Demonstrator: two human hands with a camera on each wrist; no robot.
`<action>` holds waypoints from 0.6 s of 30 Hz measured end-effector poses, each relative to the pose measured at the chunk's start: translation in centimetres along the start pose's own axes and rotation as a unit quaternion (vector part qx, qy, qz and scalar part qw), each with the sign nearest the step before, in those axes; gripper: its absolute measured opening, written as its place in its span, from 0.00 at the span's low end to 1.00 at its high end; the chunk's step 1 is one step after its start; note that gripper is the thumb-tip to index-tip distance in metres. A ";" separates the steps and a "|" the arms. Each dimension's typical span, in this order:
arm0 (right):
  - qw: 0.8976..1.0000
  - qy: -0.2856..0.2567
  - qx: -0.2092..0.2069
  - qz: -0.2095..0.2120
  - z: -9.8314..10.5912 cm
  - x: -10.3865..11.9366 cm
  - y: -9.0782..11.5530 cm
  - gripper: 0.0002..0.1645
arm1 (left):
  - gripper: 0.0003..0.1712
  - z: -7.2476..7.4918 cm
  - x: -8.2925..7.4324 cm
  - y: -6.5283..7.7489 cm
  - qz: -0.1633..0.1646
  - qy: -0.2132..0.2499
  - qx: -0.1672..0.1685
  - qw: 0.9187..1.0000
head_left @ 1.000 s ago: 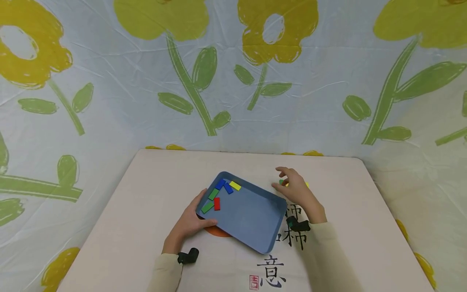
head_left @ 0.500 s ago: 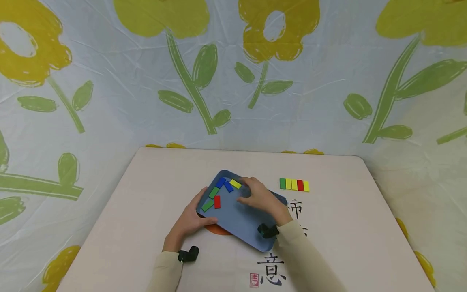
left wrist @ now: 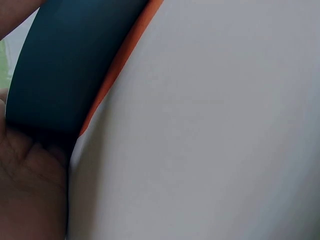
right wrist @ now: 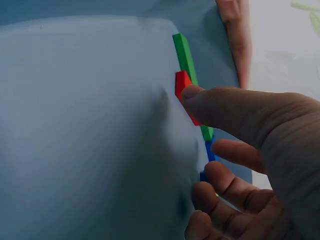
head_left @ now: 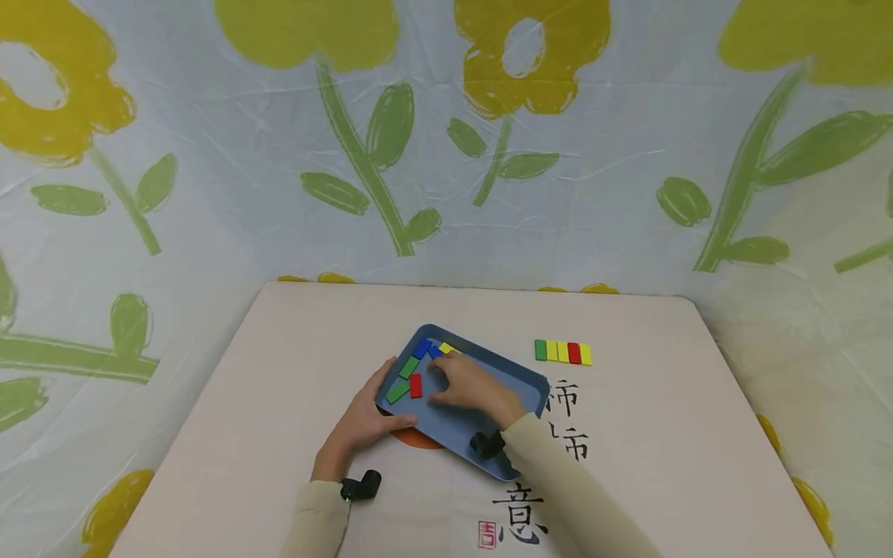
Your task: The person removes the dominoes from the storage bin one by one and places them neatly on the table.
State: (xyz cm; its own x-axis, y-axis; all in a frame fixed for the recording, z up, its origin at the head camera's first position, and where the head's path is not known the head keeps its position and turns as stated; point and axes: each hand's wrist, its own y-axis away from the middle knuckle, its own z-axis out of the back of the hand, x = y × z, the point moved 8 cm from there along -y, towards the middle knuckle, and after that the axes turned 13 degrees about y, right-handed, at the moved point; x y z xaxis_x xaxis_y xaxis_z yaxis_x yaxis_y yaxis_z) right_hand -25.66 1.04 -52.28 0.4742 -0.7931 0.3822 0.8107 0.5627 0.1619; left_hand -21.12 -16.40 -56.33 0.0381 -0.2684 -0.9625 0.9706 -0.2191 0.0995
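My left hand (head_left: 363, 418) grips the near left corner of a blue-grey tray (head_left: 481, 459), thumb over the rim and fingers along the outer side. Inside the tray, my right hand (head_left: 469, 384) hovers with thumb and fingers apart and nothing between them. Its fingertips are close to a blue block (head_left: 436, 352) and partly cover a yellow block (head_left: 447, 347). A red block (head_left: 415, 386) lies left of the thumb; in the right wrist view the thumb overlaps the red block (right wrist: 182, 81). Two green blocks (head_left: 398, 393) and another blue block (head_left: 422, 348) line the tray's left end.
Right of the tray, a row of flat blocks (head_left: 563, 353) in green, yellow and red lies side by side on the pale tabletop (head_left: 663, 434). Black characters (head_left: 519, 515) and an orange shape (head_left: 416, 440) are printed on the cloth. A flowered curtain (head_left: 600, 194) rises behind.
My right hand has moved left from beside the row of blocks, across the tray, to the blocks at its left end. The left hand and tray have stayed put.
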 end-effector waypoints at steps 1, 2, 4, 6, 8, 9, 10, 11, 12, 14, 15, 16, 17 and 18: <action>1.000 0.006 0.004 0.003 -0.1 0.2 -0.2 0.32 | 0.65 0.1 0.1 0.0 0.000 -0.001 -0.001 1.000; 1.000 0.011 0.007 0.006 -0.3 0.4 -0.3 0.31 | 0.65 0.1 0.1 0.1 0.000 -0.002 -0.002 1.000; 1.000 0.016 0.011 0.010 -0.5 0.7 -0.5 0.31 | 0.65 0.2 0.1 0.1 0.000 -0.003 -0.004 1.000; 1.000 0.020 0.010 0.011 -0.6 0.9 -0.8 0.31 | 0.65 0.3 0.0 0.1 0.001 -0.002 -0.005 1.000; 1.000 0.026 0.011 0.009 -0.7 1.0 -0.9 0.31 | 0.65 0.3 0.0 0.1 0.000 -0.001 -0.004 1.000; 1.000 0.027 0.010 0.009 -0.8 1.1 -1.0 0.31 | 0.65 0.2 0.0 0.1 -0.001 -0.003 -0.003 1.000; 0.999 0.030 0.009 0.009 -0.8 1.2 -1.1 0.32 | 0.65 0.2 -0.1 0.0 -0.002 -0.004 -0.002 1.000; 0.999 0.032 0.009 0.008 -0.9 1.2 -1.2 0.32 | 0.65 0.2 -0.1 0.0 -0.003 -0.005 -0.002 1.000; 0.999 0.033 0.010 0.007 -0.9 1.3 -1.3 0.32 | 0.65 0.2 -0.1 0.0 -0.004 -0.005 -0.001 1.000; 0.999 0.036 0.007 0.010 -0.9 1.4 -1.5 0.32 | 0.65 0.1 -0.1 0.0 -0.005 -0.004 -0.001 1.000; 0.999 0.036 0.006 0.011 -0.9 1.5 -1.5 0.31 | 0.65 0.1 -0.1 0.0 -0.005 -0.003 -0.002 1.000; 0.999 0.040 0.005 0.011 -0.9 1.6 -1.6 0.31 | 0.65 0.1 -0.1 0.1 -0.004 -0.001 -0.003 1.000; 0.999 0.042 0.005 0.012 -0.9 1.6 -1.6 0.31 | 0.65 0.0 -0.1 0.0 -0.003 0.001 -0.004 1.000; 0.999 0.045 0.005 0.014 -0.9 1.7 -1.6 0.31 | 0.65 0.0 0.0 0.0 -0.002 0.004 -0.005 1.000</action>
State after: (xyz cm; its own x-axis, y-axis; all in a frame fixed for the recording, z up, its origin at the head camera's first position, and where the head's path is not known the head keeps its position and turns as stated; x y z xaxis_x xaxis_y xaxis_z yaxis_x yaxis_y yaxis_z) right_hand -25.86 -1.46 -52.72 0.5258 -0.7948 0.3030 0.7936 0.5866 0.1615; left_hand -21.09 -16.42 -56.31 0.0357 -0.2599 -0.9650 0.9730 -0.2111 0.0929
